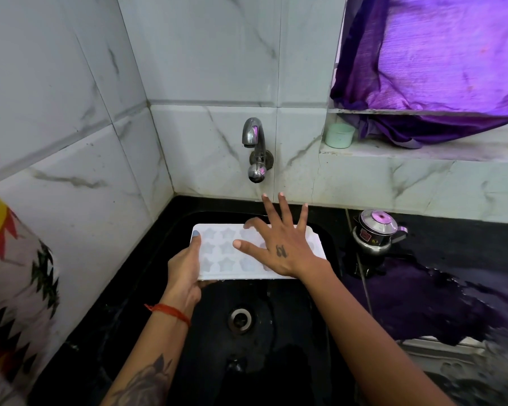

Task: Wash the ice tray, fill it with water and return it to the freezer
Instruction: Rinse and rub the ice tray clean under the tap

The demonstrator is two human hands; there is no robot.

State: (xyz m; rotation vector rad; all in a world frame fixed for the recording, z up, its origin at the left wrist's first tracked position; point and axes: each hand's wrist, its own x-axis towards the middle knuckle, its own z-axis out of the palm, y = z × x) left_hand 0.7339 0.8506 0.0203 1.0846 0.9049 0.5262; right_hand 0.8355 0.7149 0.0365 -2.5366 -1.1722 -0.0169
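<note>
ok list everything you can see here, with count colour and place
ice tray: 1, white with star moulds, held over the sink
sink: 1, black, bottom centre
drain: 1, metal, in the sink floor
tap: 1, chrome, on the wall above the sink, no water visible
cup: 1, pale green, on the ledge right of the tap
pot: 1, steel with lid, on the counter right of the sink
curtain: 1, purple, upper right
cloth: 1, patterned, left edge
left hand: grips the tray's left end
right hand: fingers spread above the tray, towards the tap
</note>
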